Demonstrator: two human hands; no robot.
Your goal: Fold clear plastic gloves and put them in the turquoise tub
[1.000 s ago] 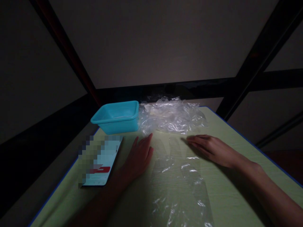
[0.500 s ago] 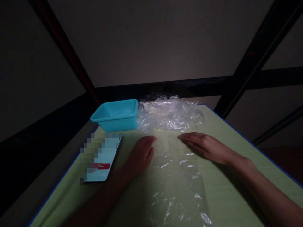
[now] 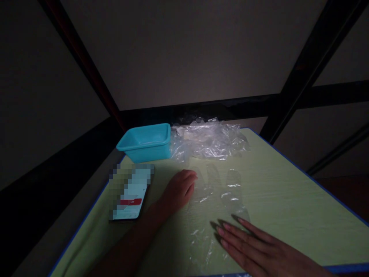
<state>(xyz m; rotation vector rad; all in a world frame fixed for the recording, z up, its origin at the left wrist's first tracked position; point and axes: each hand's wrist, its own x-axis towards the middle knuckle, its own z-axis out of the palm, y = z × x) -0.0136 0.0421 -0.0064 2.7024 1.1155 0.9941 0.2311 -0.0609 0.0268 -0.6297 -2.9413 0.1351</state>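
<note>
A clear plastic glove [image 3: 215, 192] lies flat on the pale green table [image 3: 276, 184], its finger shapes pointing to the far side. My left hand [image 3: 179, 189] rests by the glove's upper left edge, fingers curled together; whether they pinch the thin film is hidden. Over the lower right part of the glove, my right hand [image 3: 253, 246] is spread with fingers stretched out and holds nothing. Behind the glove sits a heap of crumpled clear plastic [image 3: 210, 140].
A turquoise basket [image 3: 150, 152] stands at the back left, touching the crumpled plastic. In front of it lies a phone [image 3: 134, 192] with a lit, partly pixelated screen. A wall [image 3: 187, 54] rises behind the table.
My right hand has moved from the glove's upper right toward the near edge, its fingers now spread. My left hand has shifted slightly right. The view has tilted a little.
</note>
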